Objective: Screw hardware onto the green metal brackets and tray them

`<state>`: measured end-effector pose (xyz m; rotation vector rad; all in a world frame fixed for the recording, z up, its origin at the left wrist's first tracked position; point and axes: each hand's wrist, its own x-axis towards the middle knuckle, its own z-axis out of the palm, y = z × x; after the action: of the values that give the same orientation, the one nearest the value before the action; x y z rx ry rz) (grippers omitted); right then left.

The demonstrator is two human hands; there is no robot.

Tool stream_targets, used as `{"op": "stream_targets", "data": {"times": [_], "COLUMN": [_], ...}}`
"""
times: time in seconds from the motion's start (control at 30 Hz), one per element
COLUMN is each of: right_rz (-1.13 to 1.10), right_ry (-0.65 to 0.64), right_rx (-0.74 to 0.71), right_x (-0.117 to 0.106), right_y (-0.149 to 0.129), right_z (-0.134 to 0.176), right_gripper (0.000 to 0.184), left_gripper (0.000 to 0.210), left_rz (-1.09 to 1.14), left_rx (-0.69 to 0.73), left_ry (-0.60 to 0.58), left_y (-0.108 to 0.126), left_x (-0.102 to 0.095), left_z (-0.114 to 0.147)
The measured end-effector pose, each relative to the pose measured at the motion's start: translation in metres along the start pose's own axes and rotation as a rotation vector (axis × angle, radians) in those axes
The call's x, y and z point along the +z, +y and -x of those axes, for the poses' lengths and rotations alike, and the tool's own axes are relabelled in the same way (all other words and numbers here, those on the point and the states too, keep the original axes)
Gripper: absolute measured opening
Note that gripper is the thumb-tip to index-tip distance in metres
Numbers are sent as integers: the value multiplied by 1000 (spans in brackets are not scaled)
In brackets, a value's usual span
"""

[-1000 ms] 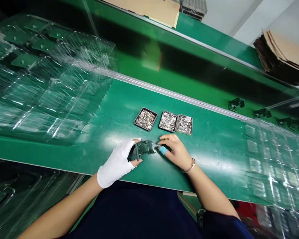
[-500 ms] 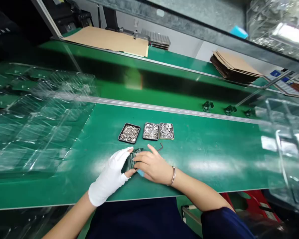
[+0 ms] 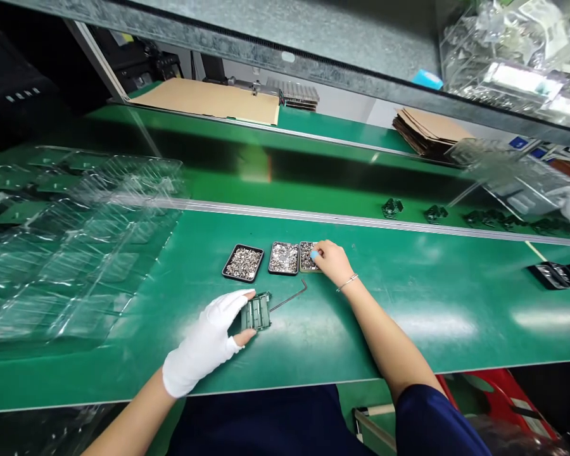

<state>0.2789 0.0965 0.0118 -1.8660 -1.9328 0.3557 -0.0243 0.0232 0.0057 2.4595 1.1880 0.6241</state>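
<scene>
A green block was held in the left hand, near the front of the green bench. It was pinched between the bare thumb on the near edge and the fingers on the far edge, and the rest of that hand was covered by a white glove. Whether the bench was touched by the block could not be told. The right hand was held over the right tray, where shiny metal bits were kept. Its fingers were bunched in a narrow pinch, with a blue wrap on one of them, but whether a bit was held could not be told. From the right hand, the block was placed to the left and closer to the body, so the left hand was by far the nearer one to it. The block's long way could not be told, as part of it was hidden by the glove. The gap between block and right hand was partly crossed by a bent key, its long arm slanted from beside the block up toward the right tray.
</scene>
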Motion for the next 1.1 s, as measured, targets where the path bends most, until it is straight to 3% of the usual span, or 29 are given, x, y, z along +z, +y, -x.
{"op": "stream_targets", "data": {"times": [0.23,0.53,0.63,0.73,0.83,0.93,1.03,1.1], "right_rz": [-210,-241,-377,-608,-755,-849,-838,-795], "right_ry": [52,49,30,8,-63,-114,-141,-155], "right_rx": [27,-21,-42,-287,-523,-553,-545,-549], "right_x": [0,-5,-14,-19,-15,-5,2,5], "right_y": [15,12,-12,-56,-94,-111,-111,-109], "right_z": [7,6,19,43,66,79,81,80], "right_gripper": [20,21,19,13,10,9,10,11], "left_gripper": [55,36,31,27,28,33,33,32], "left_rz": [-53,34,118,273,462,575,492,287], "left_rx": [141,21,-51,-144,-112,-71,-73,-45], "left_ry": [-21,119,197,216,77,-38,53,165], "left_y": [6,10,15,31,47,53,49,44], "left_x": [-14,-23,-28,-33,-35,-32,-27,-24], "left_z": [-8,-14,-12,-13,-17,-20,-18,-14]}}
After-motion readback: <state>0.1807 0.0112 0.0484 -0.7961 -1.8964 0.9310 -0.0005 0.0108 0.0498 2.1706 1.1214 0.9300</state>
